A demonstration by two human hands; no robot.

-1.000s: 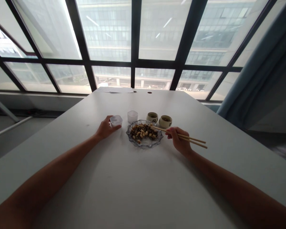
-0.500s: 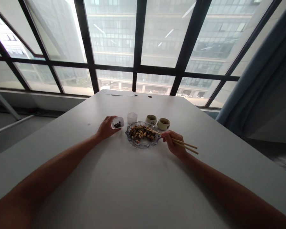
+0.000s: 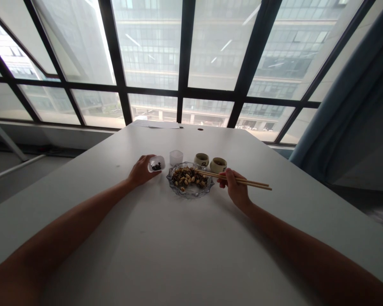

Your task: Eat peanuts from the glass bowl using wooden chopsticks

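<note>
My left hand (image 3: 141,171) is closed around a small white translucent cup (image 3: 156,160), tilted so its mouth faces me. Several dark pieces (image 3: 156,166) lie inside it. In my right hand (image 3: 234,185) is a pair of wooden chopsticks (image 3: 253,183), their tips over the far side of a clear glass plate (image 3: 191,195) with a wavy rim. The plate holds a mix of pale nuts in shells (image 3: 187,179) and dark seeds. Whether the tips pinch a piece is too small to tell.
Behind the plate stand a second translucent cup (image 3: 176,157) and two beige cups with dark markings, one left (image 3: 201,160) and one right (image 3: 218,165). White paper (image 3: 156,124) lies at the far edge of the white table (image 3: 185,246). A blue curtain (image 3: 338,102) hangs at right, before windows.
My right hand has shifted slightly right and up. The chopsticks lie flatter and closer together, with their tips still over the plate. My left hand and its cup are nearly unchanged.
</note>
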